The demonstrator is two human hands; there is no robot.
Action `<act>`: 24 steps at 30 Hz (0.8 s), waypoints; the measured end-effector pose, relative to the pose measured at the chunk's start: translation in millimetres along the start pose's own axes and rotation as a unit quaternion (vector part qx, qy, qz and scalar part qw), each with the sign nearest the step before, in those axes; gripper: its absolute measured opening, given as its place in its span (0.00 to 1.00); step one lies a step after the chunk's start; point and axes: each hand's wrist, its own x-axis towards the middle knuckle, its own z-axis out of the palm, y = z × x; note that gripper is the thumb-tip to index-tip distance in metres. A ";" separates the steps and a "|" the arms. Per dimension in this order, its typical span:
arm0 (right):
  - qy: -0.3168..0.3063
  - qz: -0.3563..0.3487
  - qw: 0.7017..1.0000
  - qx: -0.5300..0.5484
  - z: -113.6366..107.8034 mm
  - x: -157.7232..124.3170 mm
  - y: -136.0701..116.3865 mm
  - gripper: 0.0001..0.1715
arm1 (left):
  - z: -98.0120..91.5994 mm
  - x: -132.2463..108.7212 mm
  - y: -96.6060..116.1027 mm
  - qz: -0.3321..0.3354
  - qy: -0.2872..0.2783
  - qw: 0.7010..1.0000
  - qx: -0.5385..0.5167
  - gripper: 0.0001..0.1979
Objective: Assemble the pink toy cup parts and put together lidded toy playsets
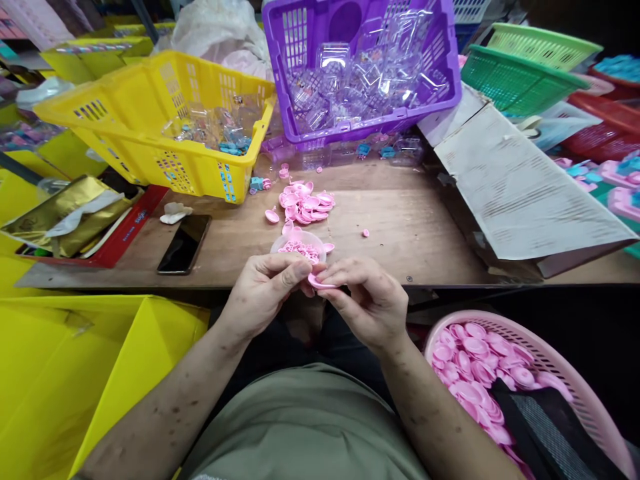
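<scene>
Both of my hands meet at the table's front edge around a small pink plastic piece (321,283). My right hand (367,293) pinches it between thumb and fingers. The thumb and forefinger of my left hand (273,283) are pressed together at its left side; what lies between those fingertips is hidden. Just beyond my fingers stands a small whitish bowl (315,241) with tiny pink parts (300,249) in it. Behind the bowl lies a pile of pink oval plastic pieces (306,202).
A yellow basket (150,143) and a purple basket (370,127) hold clear plastic pieces. A phone (184,245) lies left, near a red box (120,233). A white carton (530,180) stands right. Below it, a pink basket (565,340) holds many pink pieces. A yellow bin (100,373) is lower left.
</scene>
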 end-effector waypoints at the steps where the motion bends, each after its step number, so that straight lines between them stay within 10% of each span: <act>1: -0.002 0.013 1.000 0.019 -1.1 0.2 1.5 0.04 | -2.6 -0.7 2.2 0.018 -0.009 1.000 0.017 0.17; 11: -0.011 0.195 0.951 0.238 -5.5 -5.3 2.9 0.09 | -31.4 2.1 28.2 0.328 -0.096 0.844 0.414 0.19; 24: -0.011 0.197 0.941 0.274 -0.8 -12.7 6.9 0.04 | -28.5 2.6 21.8 0.305 -0.114 0.877 0.354 0.21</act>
